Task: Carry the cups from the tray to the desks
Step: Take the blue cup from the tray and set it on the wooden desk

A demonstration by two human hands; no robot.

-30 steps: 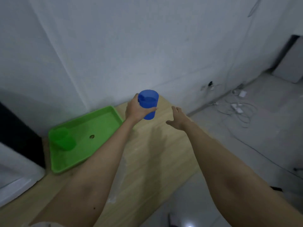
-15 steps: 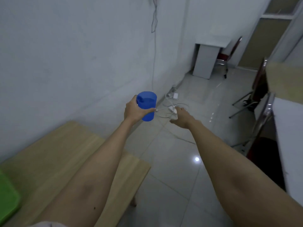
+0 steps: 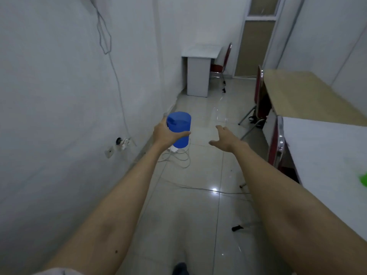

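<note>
Carrying is the step in hand: the left hand is wrapped round the side of the blue cup, thumb on the near wall and fingers curled round the far side, and the cup rides upright out in front, over the tiled floor and clear of any surface. The right hand is empty, fingers loosely spread, held forward beside the cup but apart from it. Desks lie ahead and to the right: a white desk nearest along the right edge with something green at its far side, a wooden desk beyond it, and a small white desk at the end wall, each with a red chair tucked close. To do this well, I would keep the cup level and the grip firm but not squeezing, since thin plastic probably flexes; whether it holds liquid cannot be told from here. White cable is looped on the floor just under the cup, running from the wall socket, and a thinner line crosses the tiles nearer the feet, so steps should be placed wide of both. The free hand could steady the cup at set-down, well in from the desk edge
</note>
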